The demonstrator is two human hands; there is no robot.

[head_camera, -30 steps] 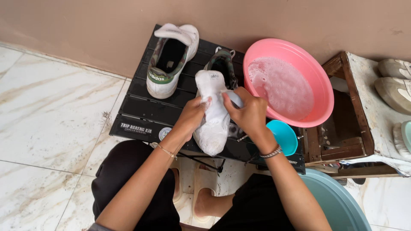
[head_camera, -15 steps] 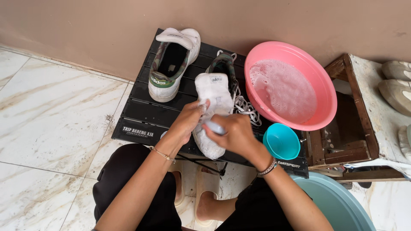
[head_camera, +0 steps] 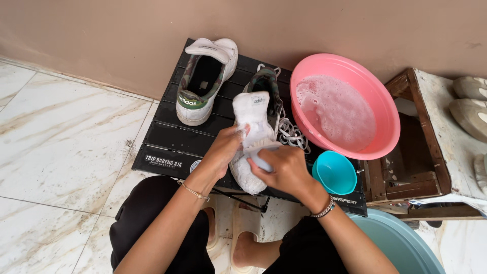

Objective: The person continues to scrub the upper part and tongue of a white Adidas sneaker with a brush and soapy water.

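Observation:
A white sneaker [head_camera: 252, 119] lies on a low black table [head_camera: 172, 139], toe toward me, laces pulled loose to its right. My left hand [head_camera: 225, 149] grips the shoe's left side near the toe. Over the toe, my right hand [head_camera: 281, 170] is closed on a small pale-handled brush [head_camera: 261, 155], its bristles against the shoe's upper. A second white sneaker [head_camera: 205, 81] stands upright at the table's far left.
A pink basin [head_camera: 378, 96] of soapy water sits at the table's right, a small teal bowl [head_camera: 335, 173] in front of it. A wooden stool [head_camera: 406, 167] and more shoes [head_camera: 469, 104] are at right. A teal tub rim [head_camera: 401, 243] is beside my right knee.
My right hand has moved down from the shoe's middle right side to its toe, now with the brush on the upper. The left hand has slid slightly lower along the shoe.

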